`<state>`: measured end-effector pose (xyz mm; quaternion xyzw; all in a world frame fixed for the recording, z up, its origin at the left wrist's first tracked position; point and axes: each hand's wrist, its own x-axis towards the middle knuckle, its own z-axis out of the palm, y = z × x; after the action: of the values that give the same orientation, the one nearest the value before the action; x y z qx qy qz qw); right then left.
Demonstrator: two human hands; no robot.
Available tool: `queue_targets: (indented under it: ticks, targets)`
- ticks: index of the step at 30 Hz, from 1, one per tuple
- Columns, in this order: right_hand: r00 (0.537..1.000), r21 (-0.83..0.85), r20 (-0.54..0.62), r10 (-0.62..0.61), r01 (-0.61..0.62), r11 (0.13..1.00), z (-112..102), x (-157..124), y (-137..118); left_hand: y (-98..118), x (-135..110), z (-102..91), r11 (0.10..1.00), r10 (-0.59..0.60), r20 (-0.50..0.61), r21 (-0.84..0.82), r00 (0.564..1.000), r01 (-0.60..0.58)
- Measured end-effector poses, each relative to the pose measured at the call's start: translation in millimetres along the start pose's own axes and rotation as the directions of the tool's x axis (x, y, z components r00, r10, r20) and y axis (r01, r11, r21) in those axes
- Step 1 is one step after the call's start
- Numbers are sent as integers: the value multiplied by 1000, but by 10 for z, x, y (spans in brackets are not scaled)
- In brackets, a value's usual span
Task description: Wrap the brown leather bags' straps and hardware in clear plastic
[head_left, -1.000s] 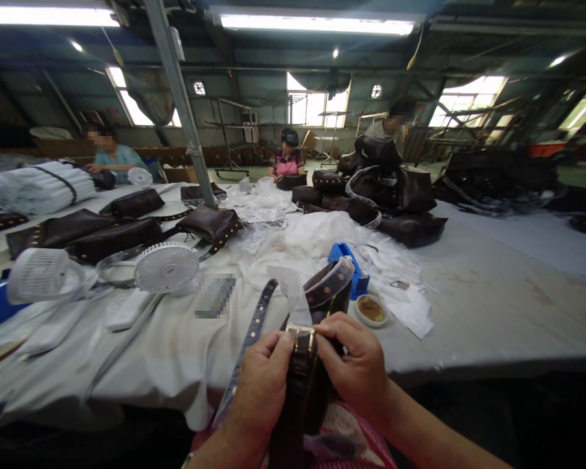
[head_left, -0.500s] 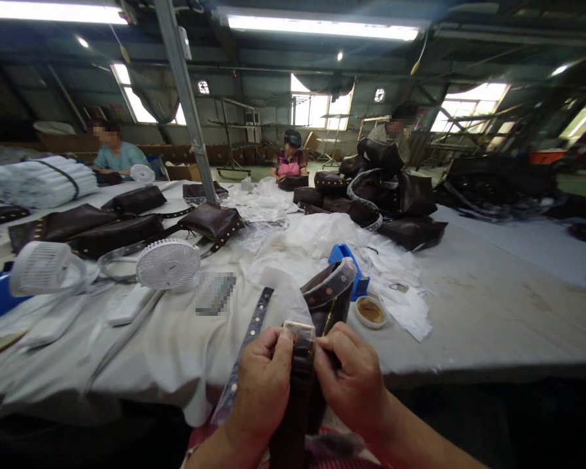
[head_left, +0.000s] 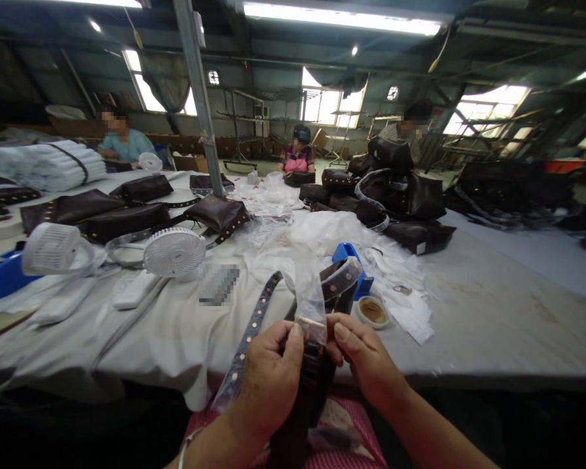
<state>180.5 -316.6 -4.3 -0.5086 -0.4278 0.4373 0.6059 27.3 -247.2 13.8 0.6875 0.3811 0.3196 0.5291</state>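
My left hand (head_left: pixel 268 378) is closed round a dark brown leather strap end (head_left: pixel 306 384) just below its gold buckle (head_left: pixel 310 326). My right hand (head_left: pixel 366 361) pinches the right side of the buckle, where a strip of clear plastic film (head_left: pixel 308 293) stands up over it. A studded brown strap (head_left: pixel 254 326) runs from beside my left hand up onto the table. The brown bag (head_left: pixel 339 286) that the strap belongs to stands at the table's near edge, partly hidden behind my hands.
A blue tape dispenser (head_left: pixel 354 257) and a small round dish (head_left: pixel 372 311) sit behind the bag. Two white fans (head_left: pixel 173 253) stand at left. Brown bags (head_left: pixel 400 202) are piled further back. Three people sit at the far side of the grey table (head_left: pixel 493 312).
The clear film now stands up over the buckle instead of lying back. Both hands have shifted slightly on the buckle and my view has tilted a little down and left.
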Motion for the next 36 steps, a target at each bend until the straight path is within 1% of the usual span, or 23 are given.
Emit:
queue_targets:
  ticks: [2, 4, 6, 8, 9, 10, 11, 13, 14, 18, 21, 23, 25, 28, 30, 33, 36]
  targets:
    - [998, 96, -3, 68, -67, 993, 31, 39, -51, 54, -7, 29, 999, 48, 61, 22, 997, -49]
    - [989, 169, -44, 140, -131, 977, 72, 51, -84, 87, -17, 30, 998, 64, 121, 17, 991, -67]
    - [972, 228, -103, 210, -182, 957, 93, 35, -90, 93, -38, -7, 996, 24, 227, -85, 974, -5]
    - [959, 249, -168, 229, -184, 951, 86, 1, -75, 84, -72, -64, 976, -30, 383, -188, 923, 110]
    - [955, 251, -197, 223, -171, 953, 76, -18, -64, 80, -91, -91, 972, -50, 438, -186, 897, 144]
    - [953, 253, -214, 214, -158, 955, 67, -34, -53, 79, -109, -112, 978, -63, 460, -148, 886, 146]
    - [953, 258, -218, 209, -150, 954, 62, -49, -41, 82, -125, -125, 989, -67, 454, -88, 888, 120]
    - [954, 278, -197, 225, -166, 946, 67, -69, -15, 94, -143, -125, 999, -41, 399, 29, 916, 32]
    - [954, 284, -184, 238, -180, 942, 76, -76, 0, 100, -145, -116, 998, -18, 371, 60, 928, -5]
    - [945, 285, -167, 283, -228, 931, 111, -98, 76, 87, -131, -69, 992, 68, 311, 81, 948, -98]
    - [943, 312, -114, 314, -266, 912, 96, -111, 98, 57, -123, -55, 982, 116, 303, 105, 946, -154]
    - [953, 343, -77, 295, -252, 905, 74, -109, 69, 58, -118, -52, 975, 146, 300, 120, 943, -189]
    - [956, 392, -40, 292, -254, 884, 53, -90, 10, 78, -108, -50, 973, 158, 292, 119, 943, -200]
    - [938, 464, -25, 346, -296, 835, 40, -33, -84, 106, -93, -48, 978, 140, 314, 101, 939, -180]
    - [927, 491, -48, 371, -302, 817, 49, 9, -113, 102, -89, -48, 979, 125, 328, 112, 936, -170]
    - [918, 524, -91, 386, -286, 802, 91, 47, -91, 71, -94, -47, 978, 123, 318, 124, 940, -170]
    - [903, 552, -174, 393, -241, 798, 158, 44, -46, 46, -102, -42, 975, 136, 311, 126, 941, -183]
